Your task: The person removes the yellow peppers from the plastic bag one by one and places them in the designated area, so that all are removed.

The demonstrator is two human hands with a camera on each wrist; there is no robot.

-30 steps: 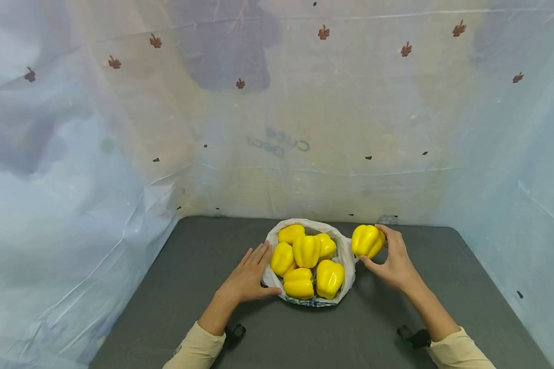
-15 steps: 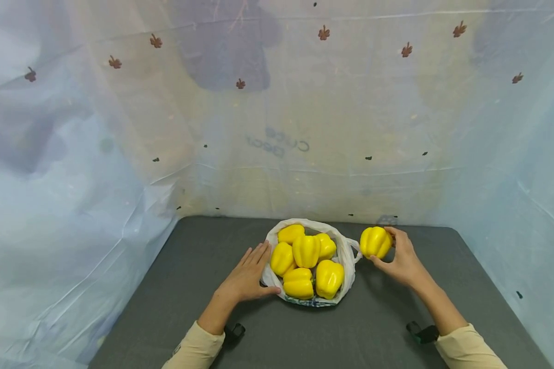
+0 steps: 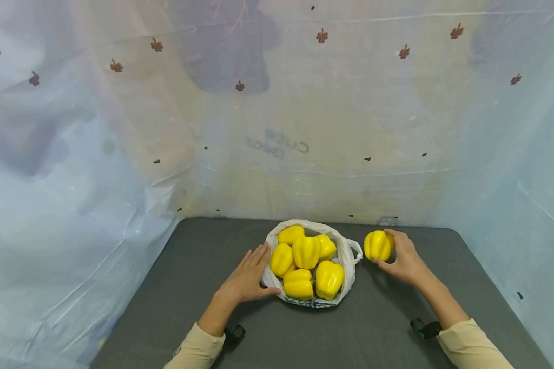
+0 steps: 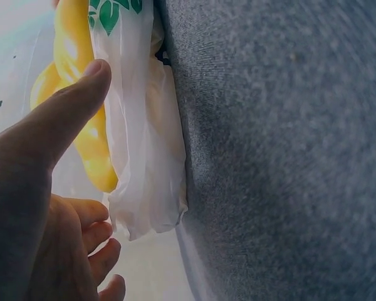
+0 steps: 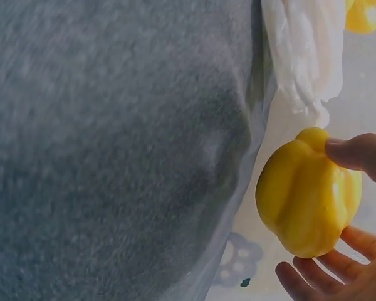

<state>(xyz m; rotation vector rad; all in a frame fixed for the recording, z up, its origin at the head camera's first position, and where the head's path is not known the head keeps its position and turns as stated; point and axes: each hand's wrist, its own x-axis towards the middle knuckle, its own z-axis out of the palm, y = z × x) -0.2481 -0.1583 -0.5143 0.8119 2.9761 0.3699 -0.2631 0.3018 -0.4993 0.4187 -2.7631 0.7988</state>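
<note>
A white plastic bag (image 3: pixel 348 266) with its mouth rolled wide stands on the table, and several yellow bell peppers (image 3: pixel 307 251) fill it. Against the bag's left side rests my left hand (image 3: pixel 249 277), fingers extended and thumb at the near rim. In the left wrist view that thumb (image 4: pixel 81 94) overlaps the peppers and the bag, which bears a green leaf print. To the right of the bag, my right hand (image 3: pixel 405 260) grips a single yellow bell pepper (image 3: pixel 377 246) between thumb and fingers. The right wrist view shows this pepper (image 5: pixel 310 194) apart from the bag.
The dark grey table (image 3: pixel 277 338) has its back edge close to a hanging plastic sheet (image 3: pixel 277 189) with leaf prints. One bag handle (image 3: pixel 357 252) loops out toward the right hand. Black wrist straps (image 3: pixel 424 329) sit near both sleeves.
My right hand has moved right with the bell pepper, away from the bag, and slightly lower in the head view. The bag's right handle now shows. My left hand has stayed in place.
</note>
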